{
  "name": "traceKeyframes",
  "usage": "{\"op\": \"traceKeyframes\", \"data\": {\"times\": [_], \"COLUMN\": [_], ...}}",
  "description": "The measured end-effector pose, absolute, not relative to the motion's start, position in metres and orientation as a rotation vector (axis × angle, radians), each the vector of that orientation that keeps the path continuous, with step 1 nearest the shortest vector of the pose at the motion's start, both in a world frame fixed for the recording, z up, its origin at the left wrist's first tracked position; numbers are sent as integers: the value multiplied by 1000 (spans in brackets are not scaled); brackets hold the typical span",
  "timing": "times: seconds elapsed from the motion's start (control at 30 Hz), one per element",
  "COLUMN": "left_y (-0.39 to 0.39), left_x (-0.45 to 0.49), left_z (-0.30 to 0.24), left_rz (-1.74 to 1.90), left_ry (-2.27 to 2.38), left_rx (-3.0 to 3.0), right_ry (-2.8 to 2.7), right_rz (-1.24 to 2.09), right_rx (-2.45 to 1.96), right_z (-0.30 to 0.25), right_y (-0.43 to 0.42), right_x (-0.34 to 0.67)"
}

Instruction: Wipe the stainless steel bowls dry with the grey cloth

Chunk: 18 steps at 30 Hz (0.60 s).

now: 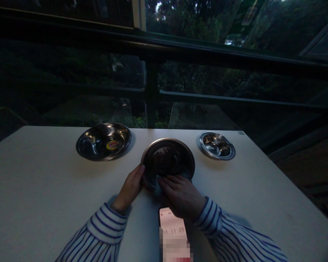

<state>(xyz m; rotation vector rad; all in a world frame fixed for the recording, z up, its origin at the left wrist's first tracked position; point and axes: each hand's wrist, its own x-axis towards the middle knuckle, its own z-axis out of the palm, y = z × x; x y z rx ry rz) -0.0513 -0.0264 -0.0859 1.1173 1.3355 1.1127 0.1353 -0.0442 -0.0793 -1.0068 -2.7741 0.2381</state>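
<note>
A round metal bowl (166,145) stands in the middle of the white table, its inside dark. My left hand (129,187) grips its left rim, fingers closed on the edge. Over the near rim reaches my right hand (182,194), closed on a greyish cloth (157,187) that lies against the bowl's near inner wall. Part of the cloth hangs over the front edge, and the rest is mostly covered by the fingers.
A wider metal bowl (91,147) with a yellow and red sticker sits at the back left. To the right is a smaller metal bowl (218,147). A lit phone (173,225) lies near me on the table (57,196). Behind runs a dark railing (180,47).
</note>
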Motion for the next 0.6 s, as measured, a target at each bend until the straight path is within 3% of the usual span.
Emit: {"op": "traceKeyframes", "data": {"times": [0.6], "left_y": [-29], "left_x": [-51], "left_z": [-90], "left_rz": [1171], "left_ry": [1391], "left_rx": [1277], "right_ry": [-2774], "right_rz": [277], "right_rx": [-972], "right_z": [-80], "right_y": [-33], "right_x": [125]}}
